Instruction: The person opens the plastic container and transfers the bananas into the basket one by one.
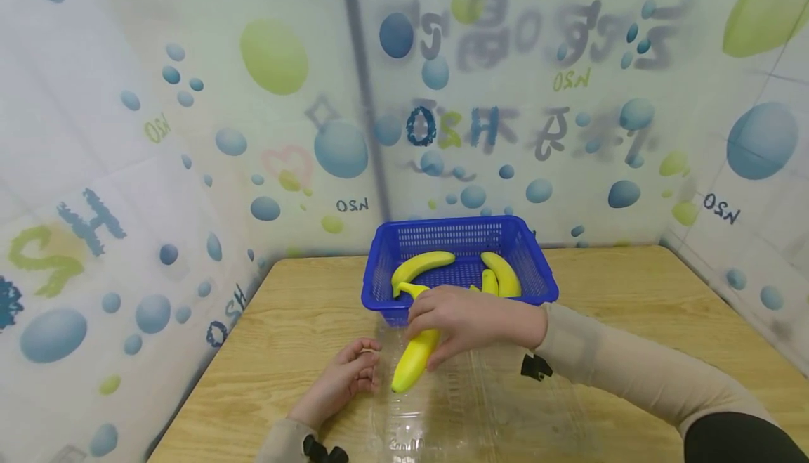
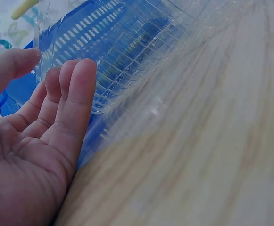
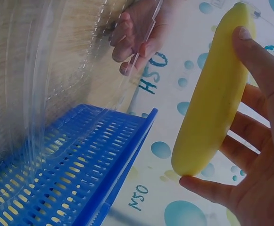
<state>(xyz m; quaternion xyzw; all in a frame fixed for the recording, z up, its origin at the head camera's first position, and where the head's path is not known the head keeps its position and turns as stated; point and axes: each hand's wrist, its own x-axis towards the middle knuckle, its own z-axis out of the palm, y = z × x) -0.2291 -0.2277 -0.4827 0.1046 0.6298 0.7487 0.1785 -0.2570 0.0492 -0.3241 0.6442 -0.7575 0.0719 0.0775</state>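
My right hand [image 1: 461, 315] grips a yellow banana [image 1: 413, 366] over a clear plastic container [image 1: 464, 410]. In the right wrist view the banana [image 3: 211, 94] lies between thumb and fingers, its rounded end pointing down. My left hand [image 1: 344, 377] is at the container's left side, palm inward, with loosely bent fingers and nothing in them. In the left wrist view its fingertips [image 2: 82, 75] are right at the see-through wall [image 2: 132, 61]. Behind the container stands a blue plastic basket [image 1: 548, 287] holding several bananas [image 1: 423, 264]; my right hand hides part of its front.
All this stands on a light wooden table [image 1: 303, 301]. A printed curtain [image 1: 278, 126] with blue and green drops hangs behind the table and along both sides. Dark straps [image 1: 536, 367] sit on the wrists.
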